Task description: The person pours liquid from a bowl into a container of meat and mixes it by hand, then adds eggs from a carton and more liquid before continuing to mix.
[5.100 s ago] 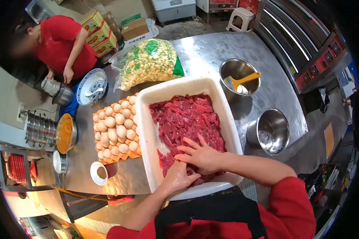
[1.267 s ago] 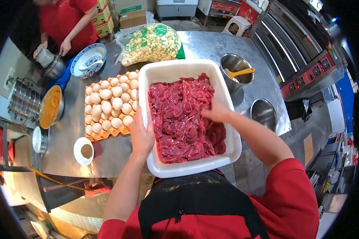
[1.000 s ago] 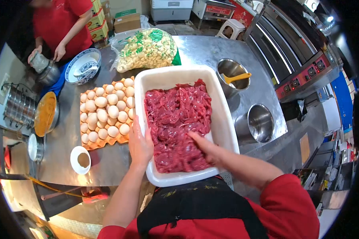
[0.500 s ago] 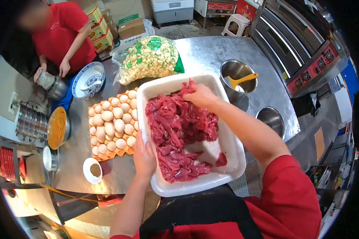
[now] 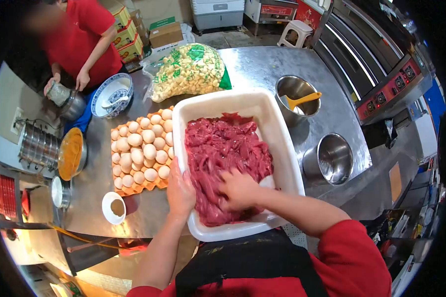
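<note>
A white plastic tub (image 5: 288, 163) sits at the table's near edge, against the black apron. Strips of raw red meat (image 5: 228, 143) fill most of it. My left hand (image 5: 182, 192) is closed on the tub's left side, with the thumb near the rim. Inside the tub, at the near part of the meat, my right hand (image 5: 239, 189) has its fingers curled into the strips. Those fingers are blurred by motion and partly buried.
Left of the tub lies an egg tray (image 5: 146, 186) with many eggs, beside a small white bowl (image 5: 115, 218) of brown powder. Behind stand a bag of pale cubes (image 5: 191, 72) and a patterned bowl (image 5: 101, 106). Metal pots (image 5: 295, 116) are right. A co-worker (image 5: 86, 44) stands far left.
My right hand has moved from the tub's far end toward the near end, within the meat. The strips now lie spread more evenly. My left hand remains at the tub's left side.
</note>
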Tool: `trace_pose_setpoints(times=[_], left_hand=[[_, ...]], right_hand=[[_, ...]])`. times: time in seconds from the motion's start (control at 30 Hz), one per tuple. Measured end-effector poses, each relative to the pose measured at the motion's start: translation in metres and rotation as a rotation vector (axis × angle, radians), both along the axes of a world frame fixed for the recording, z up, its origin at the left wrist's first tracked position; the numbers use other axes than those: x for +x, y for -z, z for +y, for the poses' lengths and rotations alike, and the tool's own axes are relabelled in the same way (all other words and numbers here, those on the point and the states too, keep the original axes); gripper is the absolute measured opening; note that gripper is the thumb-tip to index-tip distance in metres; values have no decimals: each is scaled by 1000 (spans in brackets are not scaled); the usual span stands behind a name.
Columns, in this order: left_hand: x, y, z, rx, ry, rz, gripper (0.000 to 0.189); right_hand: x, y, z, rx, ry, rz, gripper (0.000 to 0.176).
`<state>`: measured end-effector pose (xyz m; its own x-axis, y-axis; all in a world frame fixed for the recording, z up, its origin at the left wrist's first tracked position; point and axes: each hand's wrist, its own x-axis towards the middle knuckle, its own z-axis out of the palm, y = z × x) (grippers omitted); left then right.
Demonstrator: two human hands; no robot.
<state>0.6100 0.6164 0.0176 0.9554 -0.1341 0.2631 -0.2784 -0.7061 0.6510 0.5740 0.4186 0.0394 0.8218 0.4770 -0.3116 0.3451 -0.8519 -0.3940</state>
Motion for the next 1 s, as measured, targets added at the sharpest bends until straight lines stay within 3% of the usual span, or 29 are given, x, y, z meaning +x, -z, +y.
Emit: trace_pose_setpoints(times=[0.07, 0.1, 0.13, 0.2, 0.33, 0.4, 0.47, 0.53, 0.6, 0.7, 0.8, 0.87, 0.93, 1.0], left_hand=[[1, -2, -1, 11, -5, -11, 49], [1, -2, -1, 29, -4, -23, 49], [1, -3, -2, 10, -10, -19, 49], [0, -5, -2, 29, -21, 28, 49], [0, -9, -4, 8, -58, 85, 50], [0, -6, -3, 54, -52, 82, 50], [-2, -11, -3, 72, -57, 98, 50], [2, -16, -5, 102, -51, 115, 49], [4, -17, -6, 95, -79, 162, 50], [4, -4, -3, 105, -61, 82, 52], [5, 3, 1, 77, -43, 25, 53], [7, 3, 0, 39, -34, 3, 55], [3, 3, 2, 41, -16, -60, 59], [-1, -4, 0, -1, -29, -22, 64]], right_hand=[[-27, 4, -24, 2, -11, 84, 53], [-29, 5, -39, -76, -3, 158, 60], [-26, -13, -50, -192, 39, 236, 55], [-14, -4, -80, -322, 85, 129, 56], [64, 26, -94, -129, 438, -214, 61], [115, 33, -88, -92, 577, -244, 64], [175, 41, -83, 20, 796, -59, 60], [197, 12, -59, 239, 738, 136, 61], [215, 9, -27, 185, 627, 181, 65], [204, 30, 40, 89, 393, 9, 57], [145, 22, 47, 62, 49, 81, 46], [90, 13, 43, -87, -119, 114, 49], [37, 0, 25, -33, -163, 71, 52], [10, -12, 0, -138, -214, 87, 57]])
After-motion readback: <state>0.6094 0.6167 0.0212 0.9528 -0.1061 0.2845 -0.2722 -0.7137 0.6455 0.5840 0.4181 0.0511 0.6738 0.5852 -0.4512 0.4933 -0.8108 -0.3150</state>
